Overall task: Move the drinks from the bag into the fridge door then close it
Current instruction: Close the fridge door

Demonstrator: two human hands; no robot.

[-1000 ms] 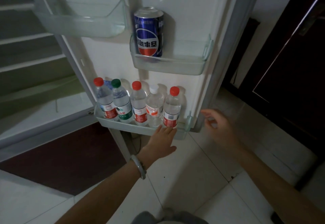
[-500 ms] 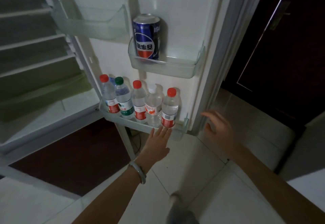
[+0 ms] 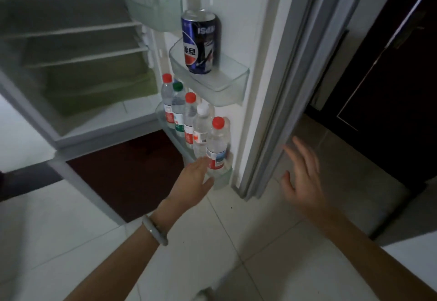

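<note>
Landmark: the fridge door (image 3: 255, 69), standing open.

Nearest, low in view: two bare forearms over the pale tiled floor (image 3: 212, 248). A grey bangle (image 3: 155, 229) on the left wrist.

Left hand (image 3: 192, 182): flat, fingers together, holding nothing, fingertips against the front of the door's bottom shelf (image 3: 221, 177), right under the nearest bottle.

Right hand (image 3: 301, 174): fingers spread wide, empty, in the air just beside the door's outer edge; slightly blurred.

In the bottom shelf: five water bottles (image 3: 217, 144) upright in a row, touching one another. Caps near to far: red, white, red, green, red.

Next shelf up (image 3: 231, 85) on the door: one blue cola can (image 3: 201, 43), upright, alone.

Beyond the door, to its left: the fridge interior (image 3: 78, 64), wire racks, dim.
</note>
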